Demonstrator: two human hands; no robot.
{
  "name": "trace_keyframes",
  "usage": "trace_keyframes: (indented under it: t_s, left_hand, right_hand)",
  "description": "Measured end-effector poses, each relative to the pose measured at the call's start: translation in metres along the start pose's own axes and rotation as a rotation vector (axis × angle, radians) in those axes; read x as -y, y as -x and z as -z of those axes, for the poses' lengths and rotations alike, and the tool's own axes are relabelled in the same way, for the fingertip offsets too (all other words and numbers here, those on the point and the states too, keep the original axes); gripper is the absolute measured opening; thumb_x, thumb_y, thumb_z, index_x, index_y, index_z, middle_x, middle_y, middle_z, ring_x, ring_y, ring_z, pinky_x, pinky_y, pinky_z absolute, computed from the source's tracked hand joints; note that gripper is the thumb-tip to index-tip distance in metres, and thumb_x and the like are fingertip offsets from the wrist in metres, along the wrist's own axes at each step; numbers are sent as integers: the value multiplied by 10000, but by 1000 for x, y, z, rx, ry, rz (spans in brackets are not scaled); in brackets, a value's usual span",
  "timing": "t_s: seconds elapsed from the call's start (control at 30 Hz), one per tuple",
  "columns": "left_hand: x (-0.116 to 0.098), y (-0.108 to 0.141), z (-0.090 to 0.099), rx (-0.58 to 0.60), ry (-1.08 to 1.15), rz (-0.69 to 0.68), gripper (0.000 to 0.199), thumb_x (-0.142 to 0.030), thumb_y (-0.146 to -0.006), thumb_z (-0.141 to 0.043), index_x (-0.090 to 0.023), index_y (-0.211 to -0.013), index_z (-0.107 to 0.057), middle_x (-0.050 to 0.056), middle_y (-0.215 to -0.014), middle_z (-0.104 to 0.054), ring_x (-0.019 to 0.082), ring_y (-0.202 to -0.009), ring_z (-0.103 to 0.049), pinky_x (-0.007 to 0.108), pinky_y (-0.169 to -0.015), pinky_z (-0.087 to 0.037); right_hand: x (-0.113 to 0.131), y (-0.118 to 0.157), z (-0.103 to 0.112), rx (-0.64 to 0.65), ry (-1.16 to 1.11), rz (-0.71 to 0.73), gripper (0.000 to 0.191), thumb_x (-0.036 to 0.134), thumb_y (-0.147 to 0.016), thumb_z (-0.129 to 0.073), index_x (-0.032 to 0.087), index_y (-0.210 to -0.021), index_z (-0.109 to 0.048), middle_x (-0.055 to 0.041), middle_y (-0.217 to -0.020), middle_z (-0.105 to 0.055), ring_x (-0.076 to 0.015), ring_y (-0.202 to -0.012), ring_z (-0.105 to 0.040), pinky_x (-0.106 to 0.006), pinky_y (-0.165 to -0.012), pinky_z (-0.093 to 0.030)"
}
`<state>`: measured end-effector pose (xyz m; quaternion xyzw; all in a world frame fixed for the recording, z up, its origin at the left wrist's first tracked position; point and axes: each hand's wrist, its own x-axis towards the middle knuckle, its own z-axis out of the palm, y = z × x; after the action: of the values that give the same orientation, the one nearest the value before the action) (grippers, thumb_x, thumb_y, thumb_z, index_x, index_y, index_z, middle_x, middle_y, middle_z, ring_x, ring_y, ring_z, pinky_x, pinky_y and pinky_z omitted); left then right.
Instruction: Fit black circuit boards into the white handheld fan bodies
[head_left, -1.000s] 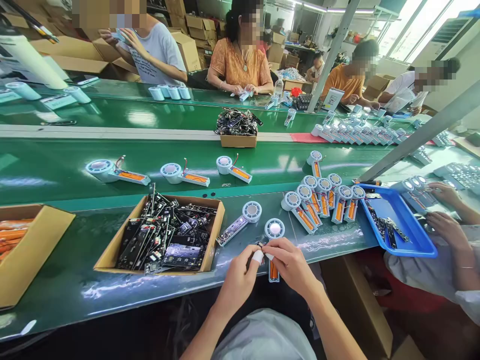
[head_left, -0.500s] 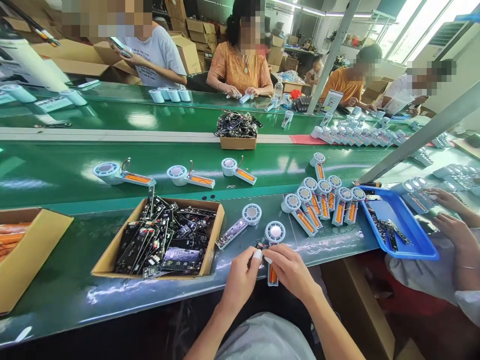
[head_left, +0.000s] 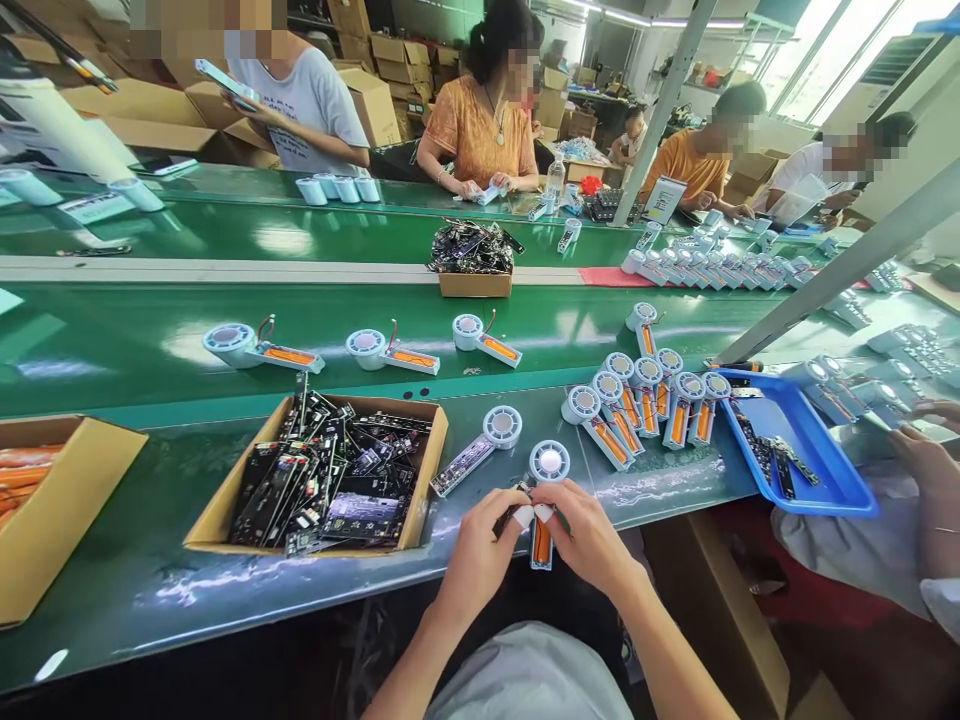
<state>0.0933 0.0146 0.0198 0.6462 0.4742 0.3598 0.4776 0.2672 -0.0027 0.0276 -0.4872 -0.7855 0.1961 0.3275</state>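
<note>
At the bench's front edge lies a light-blue fan unit [head_left: 550,462] with an orange cell in its handle. My left hand [head_left: 487,540] pinches a small dark circuit board [head_left: 523,488] beside the handle, just below the round head. My right hand [head_left: 581,525] is closed over the handle, its fingertips meeting the left ones; what they grip is too small to make out. White covers show on both thumbs. Left of the head lies another fan unit [head_left: 502,427] with a board in its handle. An open carton [head_left: 431,490] of dark circuit boards stands farther left.
Several fan units [head_left: 619,368] cluster at the right, beside a blue tray [head_left: 840,490] and a slanted metal post [head_left: 810,280]. A co-worker's hands [head_left: 922,440] are at far right. More units [head_left: 229,340] lie on the green belt [head_left: 150,330]. People sit across it.
The three spaced fan units on the belt have shifted right. My right fingers have drawn in against my left ones. The co-worker's hands at the right have moved right.
</note>
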Motion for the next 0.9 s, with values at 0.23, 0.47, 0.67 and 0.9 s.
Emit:
trace_keyframes:
  t_s: [0.23, 0.47, 0.67, 0.9]
  left_hand:
    - [-1, -2, 6, 113, 144, 237, 360, -503, -883, -513, -185, -757, -627, -69, -503, -450, 113, -462, -410, 222, -464, -317]
    - [1, 4, 1, 56, 192, 247, 298, -429, -892, -504, -180, -1028, -594, -83, -582, -481, 85, -415, -351, 208, -404, -270]
    - [-3, 8, -1, -24, 159, 241, 407, -369, -916, -471, -168, -1270, -487, -64, -609, -567, 123, -464, -493, 217, -446, -393]
    - [2, 12, -3, -93, -28, 117, 341, -249, -894, -443, -188, -1160, -646, 55, -871, -758, 168, -597, -676, 279, -576, -549]
  right_hand:
    - [-1, -5, 3, 15, 195, 234, 250, 65, -990, -404, 203, -1039, -608, -80, -945, -691, -202, -814, -597, -335, -746, -535]
    - [1, -8, -6, -109, 176, 175, 206, 97, -994, -446, 197, -1016, -625, -70, -917, -687, -197, -777, -577, -320, -697, -507]
    - [6, -12, -4, -146, 283, 126, 211, 99, -982, -448, 186, -964, -639, -70, -879, -675, -200, -738, -539, -328, -666, -469]
    - [11, -19, 3, -13, 501, 170, 194, 85, -953, -478, 198, -900, -627, -68, -857, -629, -215, -747, -526, -348, -668, -420]
